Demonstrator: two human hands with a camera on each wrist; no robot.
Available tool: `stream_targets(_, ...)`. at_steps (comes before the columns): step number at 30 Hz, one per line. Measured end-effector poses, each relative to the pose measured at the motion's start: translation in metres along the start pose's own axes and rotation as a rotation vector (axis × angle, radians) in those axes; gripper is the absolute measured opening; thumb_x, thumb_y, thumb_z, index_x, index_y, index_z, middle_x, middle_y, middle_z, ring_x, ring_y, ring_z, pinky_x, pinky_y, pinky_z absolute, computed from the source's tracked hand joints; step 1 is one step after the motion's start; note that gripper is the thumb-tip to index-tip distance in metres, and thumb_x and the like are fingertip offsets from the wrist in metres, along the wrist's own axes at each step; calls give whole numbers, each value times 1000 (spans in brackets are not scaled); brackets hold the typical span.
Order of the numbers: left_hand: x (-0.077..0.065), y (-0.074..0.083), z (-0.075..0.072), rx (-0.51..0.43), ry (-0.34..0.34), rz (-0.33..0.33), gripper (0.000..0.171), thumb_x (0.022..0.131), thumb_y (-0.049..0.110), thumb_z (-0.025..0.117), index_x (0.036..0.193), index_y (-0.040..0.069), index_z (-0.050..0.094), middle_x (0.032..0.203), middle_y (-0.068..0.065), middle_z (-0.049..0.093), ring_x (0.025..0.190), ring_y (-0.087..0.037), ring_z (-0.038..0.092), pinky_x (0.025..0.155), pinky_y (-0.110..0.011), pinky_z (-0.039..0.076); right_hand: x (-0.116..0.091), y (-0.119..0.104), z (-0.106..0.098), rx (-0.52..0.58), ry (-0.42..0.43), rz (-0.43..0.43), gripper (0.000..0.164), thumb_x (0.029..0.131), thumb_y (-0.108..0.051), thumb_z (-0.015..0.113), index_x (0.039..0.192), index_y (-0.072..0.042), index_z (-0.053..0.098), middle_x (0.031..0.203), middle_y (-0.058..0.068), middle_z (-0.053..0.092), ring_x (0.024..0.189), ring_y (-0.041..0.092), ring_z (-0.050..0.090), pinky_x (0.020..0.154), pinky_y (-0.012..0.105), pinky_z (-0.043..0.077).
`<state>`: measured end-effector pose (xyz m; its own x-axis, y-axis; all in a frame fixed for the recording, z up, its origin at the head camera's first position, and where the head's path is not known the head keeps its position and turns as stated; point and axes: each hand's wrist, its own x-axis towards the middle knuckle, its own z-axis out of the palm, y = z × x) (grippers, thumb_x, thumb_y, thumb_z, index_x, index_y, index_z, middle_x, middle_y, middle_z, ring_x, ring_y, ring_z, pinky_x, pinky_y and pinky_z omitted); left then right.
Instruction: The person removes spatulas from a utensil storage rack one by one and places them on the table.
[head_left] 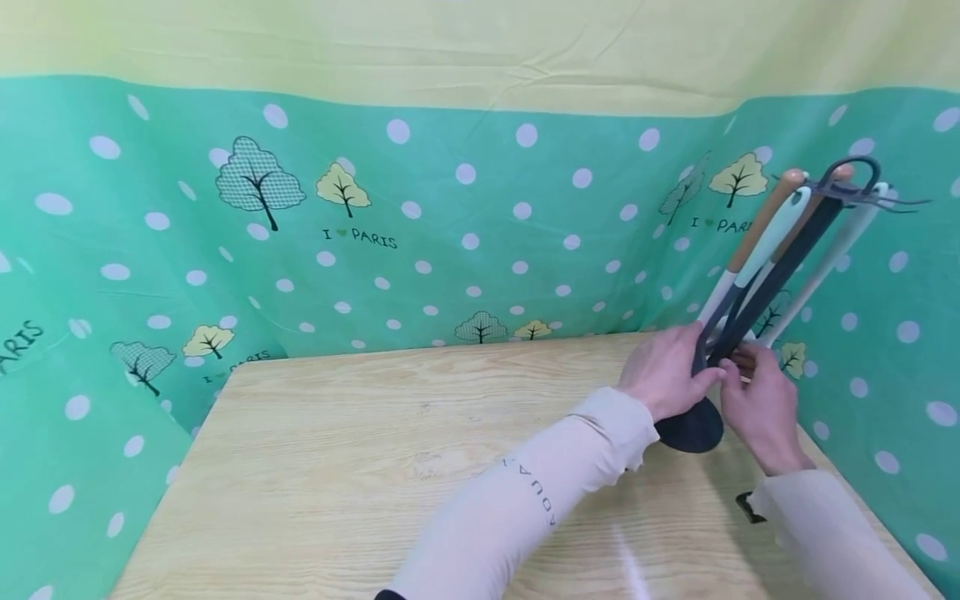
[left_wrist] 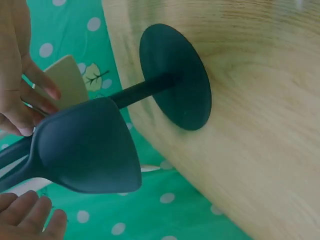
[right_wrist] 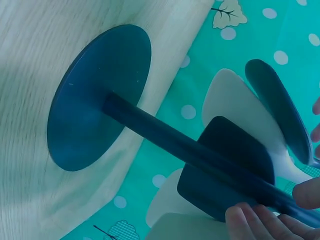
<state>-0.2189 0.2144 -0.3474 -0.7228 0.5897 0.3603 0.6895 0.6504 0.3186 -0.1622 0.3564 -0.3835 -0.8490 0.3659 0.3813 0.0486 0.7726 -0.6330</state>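
Note:
A black utensil stand with a round base and a ring-topped hook rack bears several utensils. My left hand is at its left, thumb reaching across the neck of a dark turner; in the left wrist view its loose fingers lie just below that neck. On the other side my right hand holds the stand's pole, thumb near my left thumb. Behind the pole, the right wrist view shows a dark square-headed utensil and a pale one.
A light wood table stretches to the left, the stand being near its far right corner. Green dotted curtain encloses the back and sides. A small black object lies by the right sleeve.

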Motion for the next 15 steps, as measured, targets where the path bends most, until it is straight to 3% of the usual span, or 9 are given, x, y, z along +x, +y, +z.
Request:
stream_targets(4,-1,0,3,-29,19,-82,50,89,53,58,130,23,53,109,12,60,91,-4,59,74,-17,48,3,1,4,17,15,17,48,100,-25,44,135,8,39,120,32,54,106,47,55,82,59,46)
stream_targets(8,-1,-1,8,-25,55,-89,45,90,50,59,127,24,57,108,14,62,91,-3,60,75,-16,47,5,2,8,26,25,30,46,99,-24,46,133,7,42,117,30,55,105,44,57,83,57,47)
stream_targets(12,-1,0,13,-10,70,-79,36,89,48,63,117,25,61,98,14,62,85,-3,60,71,-17,47,6,4,10,25,29,48,47,97,-30,50,128,5,45,114,27,58,101,39,60,74,30,53)
stream_targets(15,0,-1,15,-18,80,-79,29,88,46,65,108,26,61,93,14,61,83,-4,60,70,-17,47,8,4,12,26,30,57,49,95,-36,52,124,3,47,111,24,60,98,35,61,66,12,41)
